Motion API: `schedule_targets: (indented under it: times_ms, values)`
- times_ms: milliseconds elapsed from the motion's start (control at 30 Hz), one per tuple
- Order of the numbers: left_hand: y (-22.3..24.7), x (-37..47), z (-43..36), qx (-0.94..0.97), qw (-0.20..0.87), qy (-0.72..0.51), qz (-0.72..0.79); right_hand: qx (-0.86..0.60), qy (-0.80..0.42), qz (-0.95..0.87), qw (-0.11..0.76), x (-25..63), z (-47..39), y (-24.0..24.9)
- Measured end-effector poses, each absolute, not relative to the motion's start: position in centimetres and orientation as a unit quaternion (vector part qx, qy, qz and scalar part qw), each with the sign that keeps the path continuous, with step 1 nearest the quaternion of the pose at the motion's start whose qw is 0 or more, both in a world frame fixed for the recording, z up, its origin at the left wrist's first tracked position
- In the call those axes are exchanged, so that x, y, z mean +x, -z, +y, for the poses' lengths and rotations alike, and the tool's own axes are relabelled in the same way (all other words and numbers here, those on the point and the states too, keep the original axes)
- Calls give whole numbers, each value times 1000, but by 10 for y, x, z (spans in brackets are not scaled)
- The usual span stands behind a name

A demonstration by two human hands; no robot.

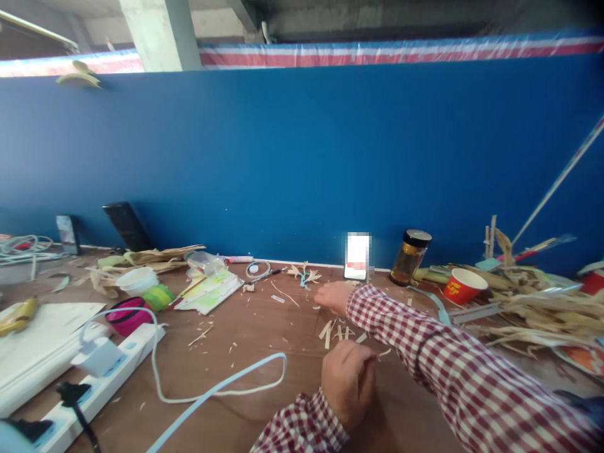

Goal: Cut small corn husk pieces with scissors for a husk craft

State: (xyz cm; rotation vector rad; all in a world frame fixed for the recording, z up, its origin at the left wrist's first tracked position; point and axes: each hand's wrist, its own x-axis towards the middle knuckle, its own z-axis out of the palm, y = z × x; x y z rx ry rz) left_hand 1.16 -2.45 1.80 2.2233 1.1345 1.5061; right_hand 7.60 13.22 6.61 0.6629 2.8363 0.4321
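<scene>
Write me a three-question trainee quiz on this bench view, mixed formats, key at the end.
1. Which hand is beyond the pale cut strips, nearer the lit phone?
a) left hand
b) right hand
2. True or false: the jar has its black lid off.
3. Fill in: the white charger is plugged into the ____.

Key: 1 b; 2 false; 3 power strip.

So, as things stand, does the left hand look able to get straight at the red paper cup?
Probably not directly: the right arm stretches between the left hand and the red paper cup. It would likely need to pass over that sleeve.
</scene>
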Motion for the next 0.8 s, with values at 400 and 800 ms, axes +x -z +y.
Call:
schedule_targets:
  times_ms: [400, 800]
  values:
    - [-15, 12, -22, 750, 102, -512, 406, 205, -167, 958, 115, 57, 147, -39]
    - [-17, 13, -21, 715, 134, -545, 416, 197, -185, 958, 99, 59, 141, -41]
